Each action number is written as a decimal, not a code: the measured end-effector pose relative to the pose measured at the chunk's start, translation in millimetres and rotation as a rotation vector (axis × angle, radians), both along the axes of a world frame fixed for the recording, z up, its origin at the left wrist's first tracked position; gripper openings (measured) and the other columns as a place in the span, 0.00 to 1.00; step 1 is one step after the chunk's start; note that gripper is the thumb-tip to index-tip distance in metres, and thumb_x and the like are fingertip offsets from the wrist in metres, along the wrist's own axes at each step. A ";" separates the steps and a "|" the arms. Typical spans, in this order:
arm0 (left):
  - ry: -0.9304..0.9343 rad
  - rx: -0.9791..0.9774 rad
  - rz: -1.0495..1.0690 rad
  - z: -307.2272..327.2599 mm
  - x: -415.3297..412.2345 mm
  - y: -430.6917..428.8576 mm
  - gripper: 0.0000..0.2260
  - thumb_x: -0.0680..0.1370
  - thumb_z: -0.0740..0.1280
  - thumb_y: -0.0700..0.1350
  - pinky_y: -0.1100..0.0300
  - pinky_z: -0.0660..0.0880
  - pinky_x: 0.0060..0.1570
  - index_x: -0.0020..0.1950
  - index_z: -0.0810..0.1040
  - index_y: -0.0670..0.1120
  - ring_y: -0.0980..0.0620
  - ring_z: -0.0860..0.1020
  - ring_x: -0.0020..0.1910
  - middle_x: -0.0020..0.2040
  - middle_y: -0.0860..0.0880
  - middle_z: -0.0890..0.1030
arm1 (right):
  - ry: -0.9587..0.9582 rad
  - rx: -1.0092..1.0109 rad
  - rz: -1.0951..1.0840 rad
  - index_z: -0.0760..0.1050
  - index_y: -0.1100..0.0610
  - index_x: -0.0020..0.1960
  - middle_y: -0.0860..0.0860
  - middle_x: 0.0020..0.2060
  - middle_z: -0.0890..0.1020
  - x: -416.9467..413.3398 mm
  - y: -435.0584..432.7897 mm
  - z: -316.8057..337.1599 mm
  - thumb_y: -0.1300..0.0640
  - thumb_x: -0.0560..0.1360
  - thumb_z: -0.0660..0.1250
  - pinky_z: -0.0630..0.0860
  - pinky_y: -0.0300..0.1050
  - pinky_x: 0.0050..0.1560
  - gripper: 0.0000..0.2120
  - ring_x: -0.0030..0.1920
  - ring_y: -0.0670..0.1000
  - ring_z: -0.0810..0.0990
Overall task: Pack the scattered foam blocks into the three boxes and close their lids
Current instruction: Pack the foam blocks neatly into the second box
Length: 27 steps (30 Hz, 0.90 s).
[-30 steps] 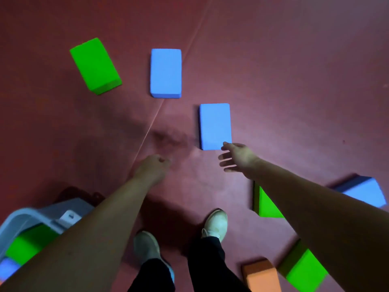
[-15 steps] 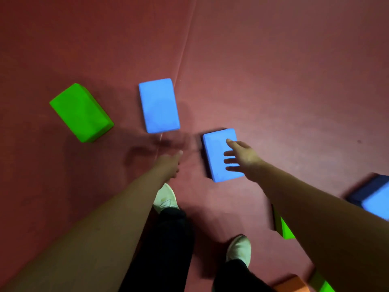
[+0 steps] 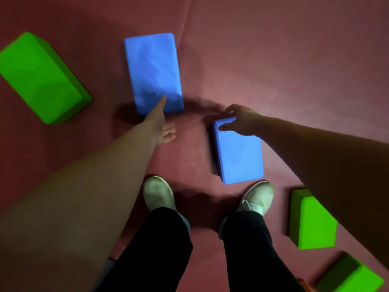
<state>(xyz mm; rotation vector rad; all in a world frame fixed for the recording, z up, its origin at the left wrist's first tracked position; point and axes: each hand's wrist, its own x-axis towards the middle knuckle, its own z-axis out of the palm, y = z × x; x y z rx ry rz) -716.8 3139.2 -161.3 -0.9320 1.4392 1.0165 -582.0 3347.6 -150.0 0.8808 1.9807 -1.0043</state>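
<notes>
Reach on both sides at once, prob. to save trips. R hand (image 3: 242, 121) curled over far end of near blue block (image 3: 240, 152), flat on floor (image 3: 294, 60). L hand (image 3: 160, 123) spread, thumb touching far blue block (image 3: 153, 70), no grip yet.

Single head-worn wide-angle cam, aimed almost straight down at the red floor (image 3: 284, 60). Left forearm (image 3: 84, 197) enters lower left, right forearm (image 3: 326, 165) from the right edge, shoes (image 3: 158, 192) bottom-centre, near blue block (image 3: 240, 157) mid-frame. Close range, edges visibly stretched
</notes>
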 end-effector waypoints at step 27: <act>0.235 -0.083 0.413 -15.0 7.6 -16.6 0.38 0.61 0.76 0.66 0.53 0.74 0.44 0.67 0.72 0.52 0.50 0.81 0.53 0.59 0.52 0.80 | -0.126 0.113 0.375 0.66 0.55 0.67 0.55 0.59 0.77 3.2 11.7 -11.6 0.34 0.59 0.77 0.69 0.45 0.49 0.46 0.54 0.58 0.77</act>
